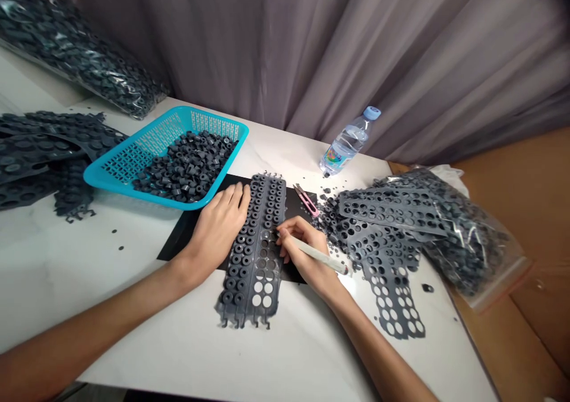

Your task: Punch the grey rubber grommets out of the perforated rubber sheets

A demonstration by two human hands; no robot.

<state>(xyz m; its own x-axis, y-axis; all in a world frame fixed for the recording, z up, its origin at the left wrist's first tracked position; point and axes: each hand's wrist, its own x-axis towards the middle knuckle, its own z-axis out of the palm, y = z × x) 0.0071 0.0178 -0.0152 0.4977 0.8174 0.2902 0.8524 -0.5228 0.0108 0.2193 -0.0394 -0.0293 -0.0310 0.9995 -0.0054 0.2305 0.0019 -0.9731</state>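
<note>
"Four columns run down the dark grey moulded sheet [258, 236] in front of us. Where does it lie?"

"Partly over the black mat [180, 236], its near end on the white counter [285, 354]. Thick-walled rings [228, 299] fill the left pair of columns; the near part of the right pair is bare holes."

"And what do we have in hand?"

"Our right grip [307, 244] is closed around a pale pen-shaped tool [318, 255] at the right-hand columns; we can't tell whether its tip touches. Our left grip [222, 218] lies flattened, palm down, fingers along the sheet's left edge."

"What surrounds us?"

"A turquoise basket [138, 195] of loose rings [191, 164] beyond our left grip, pink thread snips [306, 200] just right of the sheet, a water bottle [347, 143] farther back, and perforated sheets [392, 209] heaped against a clear bag [467, 253] at our right."
</note>
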